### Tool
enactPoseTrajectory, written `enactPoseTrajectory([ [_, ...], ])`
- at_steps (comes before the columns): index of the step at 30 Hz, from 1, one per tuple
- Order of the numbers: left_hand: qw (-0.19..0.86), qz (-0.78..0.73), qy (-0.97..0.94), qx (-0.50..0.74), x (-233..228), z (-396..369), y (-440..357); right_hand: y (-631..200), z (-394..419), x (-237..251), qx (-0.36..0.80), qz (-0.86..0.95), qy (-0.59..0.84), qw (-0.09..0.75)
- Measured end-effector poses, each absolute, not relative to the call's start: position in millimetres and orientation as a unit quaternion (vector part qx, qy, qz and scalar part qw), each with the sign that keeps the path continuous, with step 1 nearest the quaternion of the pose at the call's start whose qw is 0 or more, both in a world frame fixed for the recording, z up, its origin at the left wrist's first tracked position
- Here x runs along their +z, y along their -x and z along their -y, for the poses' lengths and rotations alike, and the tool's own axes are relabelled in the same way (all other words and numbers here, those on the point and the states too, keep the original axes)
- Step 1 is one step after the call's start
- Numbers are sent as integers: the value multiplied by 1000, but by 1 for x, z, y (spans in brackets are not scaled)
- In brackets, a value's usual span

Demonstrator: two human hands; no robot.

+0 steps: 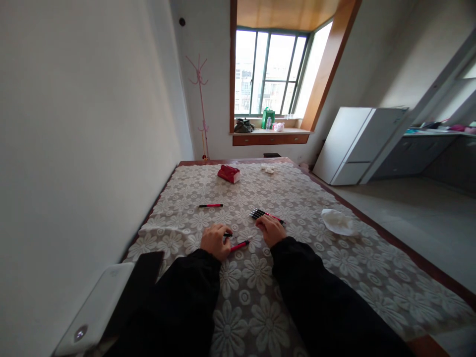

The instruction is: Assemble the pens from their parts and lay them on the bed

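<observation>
My left hand (216,241) is closed over the cloth, fingers curled round a small black piece (227,235) that looks like a pen cap. Just below those fingers, a red pen (239,246) points right, its pale tip showing; its left end meets the hand. My right hand (271,230) has its fingers bent down onto a row of several black-and-red pens (256,213) lying side by side, and it partly hides them. Farther off to the left, a single black-and-red pen (211,205) lies flat, apart from both hands.
A flowered cloth (256,272) covers the table. On it are a red packet (228,173), a crumpled white tissue (337,221) and a small pale scrap (267,170). At lower left are a white device (96,307) and a dark flat object (137,277). A wall borders the left side.
</observation>
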State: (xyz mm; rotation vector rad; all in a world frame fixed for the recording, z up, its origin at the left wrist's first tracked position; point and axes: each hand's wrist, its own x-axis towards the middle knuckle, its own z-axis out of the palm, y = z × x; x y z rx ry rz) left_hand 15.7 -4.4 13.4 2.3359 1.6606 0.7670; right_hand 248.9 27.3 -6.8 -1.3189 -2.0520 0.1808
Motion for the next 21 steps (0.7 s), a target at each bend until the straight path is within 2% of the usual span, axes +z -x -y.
enactPoseTrajectory([
  [21,105,-563,-780,254,12,4,-17,-251,-32,-19,116,786,520,313],
])
